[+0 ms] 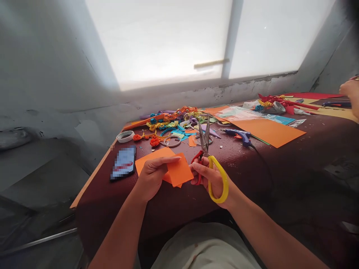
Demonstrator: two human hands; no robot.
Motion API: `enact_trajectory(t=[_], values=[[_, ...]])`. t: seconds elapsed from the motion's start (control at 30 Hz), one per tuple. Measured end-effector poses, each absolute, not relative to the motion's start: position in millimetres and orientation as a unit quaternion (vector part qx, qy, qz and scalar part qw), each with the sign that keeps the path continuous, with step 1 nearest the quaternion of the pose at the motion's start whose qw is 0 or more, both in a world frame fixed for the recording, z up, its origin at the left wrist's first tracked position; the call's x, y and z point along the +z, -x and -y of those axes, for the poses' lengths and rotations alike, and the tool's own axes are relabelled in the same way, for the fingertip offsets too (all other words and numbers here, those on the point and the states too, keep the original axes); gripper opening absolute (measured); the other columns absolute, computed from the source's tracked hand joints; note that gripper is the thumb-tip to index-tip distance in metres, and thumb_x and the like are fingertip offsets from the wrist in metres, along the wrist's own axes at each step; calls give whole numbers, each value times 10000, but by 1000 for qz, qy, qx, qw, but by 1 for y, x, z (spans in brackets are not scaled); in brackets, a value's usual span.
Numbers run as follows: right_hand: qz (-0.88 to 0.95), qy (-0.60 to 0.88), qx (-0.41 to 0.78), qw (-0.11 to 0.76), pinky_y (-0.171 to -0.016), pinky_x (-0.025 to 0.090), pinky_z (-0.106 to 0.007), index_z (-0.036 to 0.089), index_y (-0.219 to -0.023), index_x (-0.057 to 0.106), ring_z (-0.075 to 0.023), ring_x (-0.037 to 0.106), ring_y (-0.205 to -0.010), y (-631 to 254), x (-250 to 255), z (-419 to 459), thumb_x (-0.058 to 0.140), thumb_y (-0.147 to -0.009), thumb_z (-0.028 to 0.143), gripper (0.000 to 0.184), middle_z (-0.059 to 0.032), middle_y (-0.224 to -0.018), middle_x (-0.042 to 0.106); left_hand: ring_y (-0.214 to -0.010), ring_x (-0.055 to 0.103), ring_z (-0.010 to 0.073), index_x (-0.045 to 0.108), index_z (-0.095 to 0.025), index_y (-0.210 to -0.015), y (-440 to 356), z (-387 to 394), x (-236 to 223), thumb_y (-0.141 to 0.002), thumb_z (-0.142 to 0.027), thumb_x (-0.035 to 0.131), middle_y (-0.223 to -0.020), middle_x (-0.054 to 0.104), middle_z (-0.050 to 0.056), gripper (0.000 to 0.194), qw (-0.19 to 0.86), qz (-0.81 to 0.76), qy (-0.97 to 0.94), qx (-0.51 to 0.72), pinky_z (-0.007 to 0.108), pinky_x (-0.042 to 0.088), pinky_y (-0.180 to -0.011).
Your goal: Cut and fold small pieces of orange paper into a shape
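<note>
Watching remotely, I'm seeing my left hand point(153, 173) clamping its fingers point(169, 160) on orange paper point(181, 171) over the near surface point(238, 162), my right hand point(213, 178) gripping scissors point(205, 148) just right, whose parted blades point(207, 136) could be nicking the paper should it slip.

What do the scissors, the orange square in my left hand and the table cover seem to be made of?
Scissors: metal blades, by their dull grey sheen; handles probably plastic, by their solid yellow and red. Orange square: likely matte paper or thin card, flat with crisp edges. Table cover: perhaps vinyl, given its textured, faintly shiny surface.
</note>
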State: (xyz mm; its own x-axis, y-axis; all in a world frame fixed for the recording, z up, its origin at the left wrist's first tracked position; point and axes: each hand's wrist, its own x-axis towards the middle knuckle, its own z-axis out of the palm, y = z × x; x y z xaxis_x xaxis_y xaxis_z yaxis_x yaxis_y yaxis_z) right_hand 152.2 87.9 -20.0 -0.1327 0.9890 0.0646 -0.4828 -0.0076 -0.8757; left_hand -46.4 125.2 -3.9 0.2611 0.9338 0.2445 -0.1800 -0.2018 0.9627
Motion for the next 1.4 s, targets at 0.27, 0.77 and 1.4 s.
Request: enact_trajectory(t=[0.27, 0.77, 1.4], values=[[411, 336, 603, 596, -705, 468, -280, 190, -850, 602, -134, 578, -725, -146, -12, -86, 956, -626, 351, 449, 19, -788, 633, -936, 735, 286, 854, -180, -835, 48, -126, -6, -754, -262, 849, -949, 804, 129, 115, 553, -322, -590, 493, 318, 579, -755], [455, 321, 620, 553, -695, 520, -301, 192, -789, 558, -155, 625, -675, -148, -20, -79, 817, -796, 547, 439, -8, -720, 646, -461, 532, 101, 667, -155, -721, 45, -128, -1, -824, -473, 809, -503, 597, 1, 363, 594, -341, -534, 496, 205, 432, -507], [422, 222, 784, 397, -759, 586, -343, 188, -832, 528, -189, 665, -855, -137, -57, -43, 634, -838, 781, 602, -94, -906, 714, -432, 454, 64, 563, -173, -690, 36, -132, 2, -762, -461, 850, -492, 520, -60, 413, 568, -354, -476, 571, 184, 356, -454]])
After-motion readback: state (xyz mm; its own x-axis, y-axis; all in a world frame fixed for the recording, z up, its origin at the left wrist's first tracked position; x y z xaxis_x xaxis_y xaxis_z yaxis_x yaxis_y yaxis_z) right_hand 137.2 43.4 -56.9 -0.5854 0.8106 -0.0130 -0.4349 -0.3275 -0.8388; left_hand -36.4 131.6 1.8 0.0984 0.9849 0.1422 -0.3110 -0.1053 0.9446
